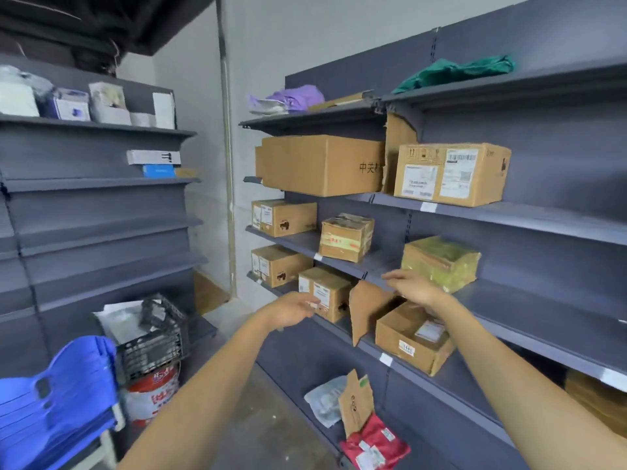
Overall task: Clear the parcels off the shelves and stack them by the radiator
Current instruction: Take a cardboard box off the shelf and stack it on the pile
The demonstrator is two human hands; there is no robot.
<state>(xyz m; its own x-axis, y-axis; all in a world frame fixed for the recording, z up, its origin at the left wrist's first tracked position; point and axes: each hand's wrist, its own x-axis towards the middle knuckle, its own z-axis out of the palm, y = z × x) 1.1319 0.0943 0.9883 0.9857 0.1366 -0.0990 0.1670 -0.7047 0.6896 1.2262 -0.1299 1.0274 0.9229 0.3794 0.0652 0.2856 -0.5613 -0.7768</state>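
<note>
- Nearest the camera, both bare arms are stretched toward the right-hand shelving (543, 218); the left hand (291, 310) is held with fingers loosely extended and nothing in it, just in front of a small labelled box (324, 293).
- The right hand (412, 286) is likewise spread and empty, hovering above a torn cardboard flap (368, 308) and a low flat box (412, 337) on the same shelf.
- No parcel is gripped, so a pick-up is judged to be only about to begin; which of the two boxes is meant cannot be told.
- On the bottom shelf, a red mailer (375, 444), a grey poly bag (325, 400) and a cardboard envelope (356, 401) are seen: three soft parcels.
- Eight closed cardboard boxes are counted on the right-hand unit: three on the hands' shelf, three above it, one of them wrapped in yellow tape (441, 262), and two large ones higher up, including the biggest carton (320, 164).
- Most of the clearing is judged to remain.
- No radiator and no stack are visible, so the amount already moved cannot be told.
</note>
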